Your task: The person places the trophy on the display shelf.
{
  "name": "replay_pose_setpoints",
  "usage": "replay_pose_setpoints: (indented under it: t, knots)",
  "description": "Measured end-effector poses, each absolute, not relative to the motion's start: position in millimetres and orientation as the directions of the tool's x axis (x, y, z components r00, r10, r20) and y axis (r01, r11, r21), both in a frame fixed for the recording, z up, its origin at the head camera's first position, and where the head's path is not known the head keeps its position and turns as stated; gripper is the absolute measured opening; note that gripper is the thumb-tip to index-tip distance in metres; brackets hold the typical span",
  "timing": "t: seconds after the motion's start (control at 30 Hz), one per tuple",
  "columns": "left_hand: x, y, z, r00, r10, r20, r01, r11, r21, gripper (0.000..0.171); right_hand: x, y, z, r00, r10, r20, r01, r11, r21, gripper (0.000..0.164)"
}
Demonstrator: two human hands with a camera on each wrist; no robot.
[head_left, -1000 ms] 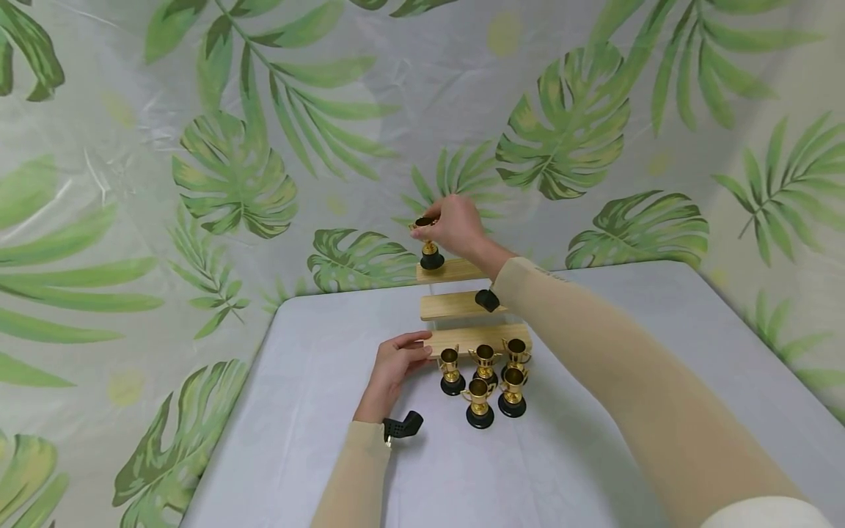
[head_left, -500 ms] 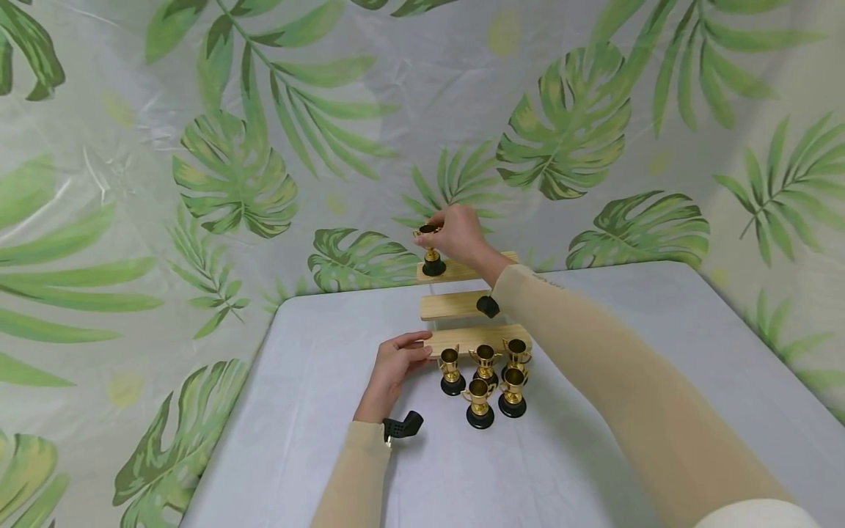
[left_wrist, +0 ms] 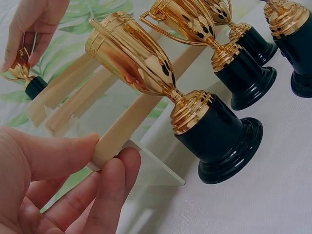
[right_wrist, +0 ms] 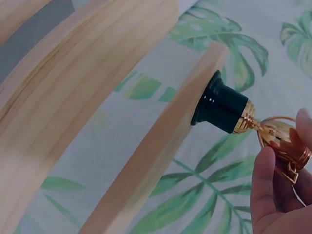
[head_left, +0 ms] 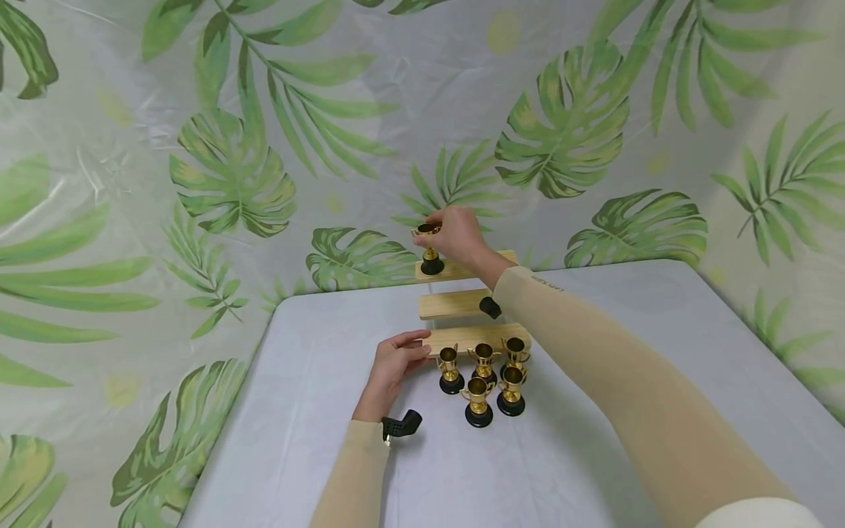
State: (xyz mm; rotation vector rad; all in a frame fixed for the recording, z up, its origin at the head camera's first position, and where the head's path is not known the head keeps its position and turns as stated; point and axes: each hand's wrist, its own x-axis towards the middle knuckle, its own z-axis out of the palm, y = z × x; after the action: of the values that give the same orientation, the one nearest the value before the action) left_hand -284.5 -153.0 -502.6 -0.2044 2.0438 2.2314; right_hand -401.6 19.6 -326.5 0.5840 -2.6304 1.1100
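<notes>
A three-step wooden display stand [head_left: 455, 305] rises at the back of the table. On the left end of its top step is a small gold trophy cup [head_left: 431, 262] with a black base. My right hand [head_left: 458, 233] pinches that cup by its bowl; in the right wrist view the black base [right_wrist: 222, 105] meets the wooden step [right_wrist: 161, 136]. My left hand [head_left: 394, 363] holds the left end of the lowest step, thumb above and fingers beneath, as the left wrist view shows at the board's end [left_wrist: 109, 146].
Several more gold trophy cups stand upright on the white table [head_left: 317, 352] before the lowest step; the closest to my left hand is a two-handled cup [head_left: 450, 372]. A leaf-patterned sheet [head_left: 370, 147] hangs behind. My right forearm [head_left: 607, 352] crosses over the table.
My right hand has lowered slightly with the trophy cup, and its base has come down on the top step. The left hand keeps its hold on the lowest step.
</notes>
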Motion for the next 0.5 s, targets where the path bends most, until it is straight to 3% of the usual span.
replay_pose_setpoints:
  t: [0.5]
  knots:
    - [-285.3,-154.3,-501.0,-0.983,-0.001,-0.186,-0.185,-0.088,0.979,0.036,-402.7,22.6,-323.7,-0.891,-0.31,0.333,-0.453,0.665,-0.594,0.057]
